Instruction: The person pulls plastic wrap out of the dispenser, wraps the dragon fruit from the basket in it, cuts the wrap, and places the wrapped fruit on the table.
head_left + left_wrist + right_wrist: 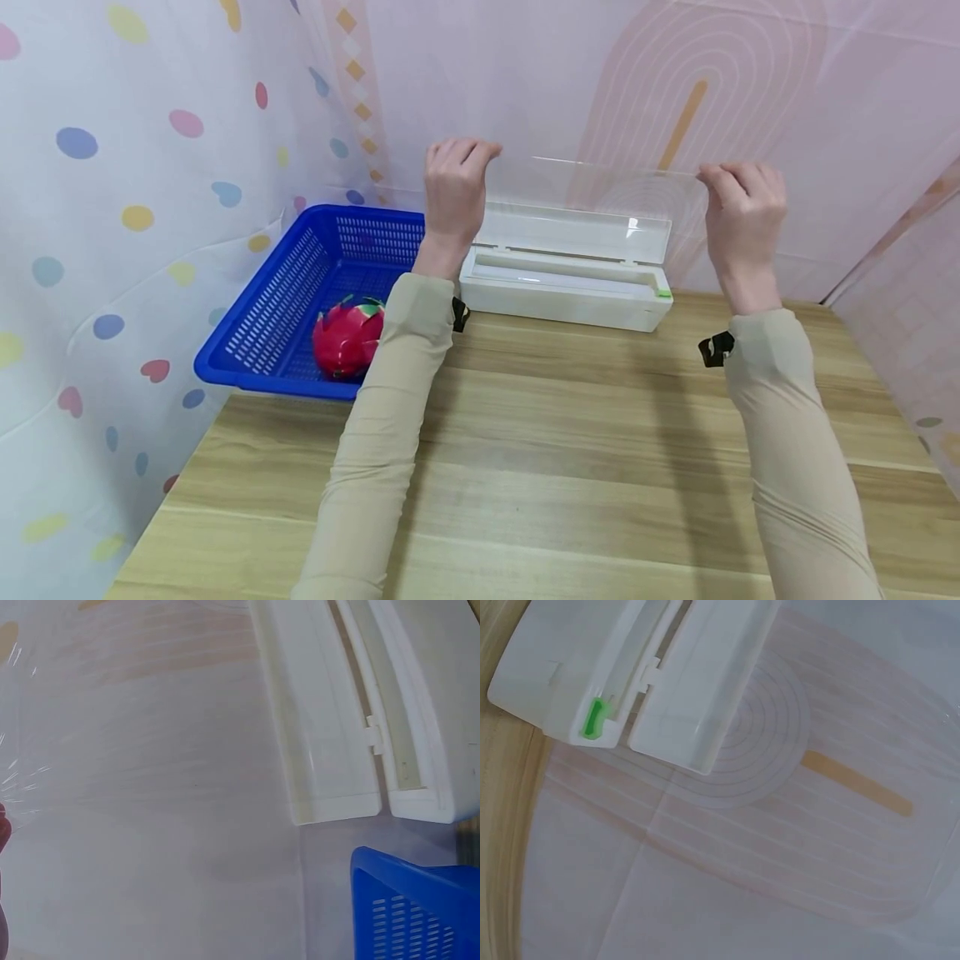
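A sheet of clear cling film (600,185) is stretched in the air between both hands. My left hand (454,193) pinches its upper left corner with curled fingers. Its upper right corner is pinched by my right hand (744,212), raised to about the same height. Below and behind the film sits a white cling film dispenser (562,307), its lid (577,233) tipped back and a pale roll (558,279) inside. A green slider (594,718) shows at the dispenser's right end. Only a sliver of fingertip (3,829) shows in the left wrist view.
A blue plastic basket (217,362) stands left of the dispenser, partly behind my left forearm. In it lies a red dragon fruit (343,340), partly covered by the sleeve. Patterned cloth curtains (510,75) close in the wooden table (555,467) at the back and sides.
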A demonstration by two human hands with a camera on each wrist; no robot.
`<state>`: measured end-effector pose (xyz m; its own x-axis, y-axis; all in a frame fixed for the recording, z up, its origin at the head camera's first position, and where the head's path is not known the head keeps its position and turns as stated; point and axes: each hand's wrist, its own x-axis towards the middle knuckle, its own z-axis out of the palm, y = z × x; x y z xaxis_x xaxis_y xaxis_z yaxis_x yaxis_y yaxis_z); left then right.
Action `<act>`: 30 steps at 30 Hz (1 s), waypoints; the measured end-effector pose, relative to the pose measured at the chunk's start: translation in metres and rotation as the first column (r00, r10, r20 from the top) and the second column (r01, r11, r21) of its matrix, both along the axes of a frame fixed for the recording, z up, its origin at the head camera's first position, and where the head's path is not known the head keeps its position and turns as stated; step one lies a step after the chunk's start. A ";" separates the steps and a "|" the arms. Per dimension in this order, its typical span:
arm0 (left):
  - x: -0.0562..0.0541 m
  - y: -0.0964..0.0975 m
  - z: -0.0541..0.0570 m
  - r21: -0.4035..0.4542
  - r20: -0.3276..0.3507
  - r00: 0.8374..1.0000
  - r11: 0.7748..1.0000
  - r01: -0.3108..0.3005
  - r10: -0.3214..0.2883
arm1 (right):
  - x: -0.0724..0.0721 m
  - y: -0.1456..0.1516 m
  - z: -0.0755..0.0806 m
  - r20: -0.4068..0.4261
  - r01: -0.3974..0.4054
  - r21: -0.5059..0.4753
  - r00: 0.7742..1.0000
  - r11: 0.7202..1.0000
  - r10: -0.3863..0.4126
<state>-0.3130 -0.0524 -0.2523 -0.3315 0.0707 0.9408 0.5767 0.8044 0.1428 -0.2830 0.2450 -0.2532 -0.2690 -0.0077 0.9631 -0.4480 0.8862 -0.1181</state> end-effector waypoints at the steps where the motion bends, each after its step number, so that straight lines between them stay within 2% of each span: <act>1: 0.000 0.000 0.001 0.002 0.001 1.000 1.000 0.000 0.000 | 0.000 0.000 0.001 -0.002 0.002 -0.002 1.000 1.000 -0.002; 11: 0.003 0.001 0.015 0.025 -0.037 0.999 1.000 -0.008 0.009 | 0.002 -0.003 0.013 -0.038 0.011 -0.024 0.999 1.000 -0.012; 23: 0.008 0.000 0.027 0.020 0.001 1.000 1.000 -0.014 0.014 | 0.003 -0.004 0.024 -0.041 0.018 -0.056 0.999 0.998 -0.020; 30: 0.011 0.001 0.033 0.023 -0.003 1.000 1.000 -0.016 0.016 | 0.001 -0.003 0.028 -0.054 0.017 -0.087 0.998 0.996 -0.022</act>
<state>-0.3018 -0.0518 -0.2195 -0.3290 0.0436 0.9433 0.5646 0.8098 0.1595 -0.2819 0.2416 -0.2253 -0.2155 0.0812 0.9731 -0.4386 0.8823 -0.1707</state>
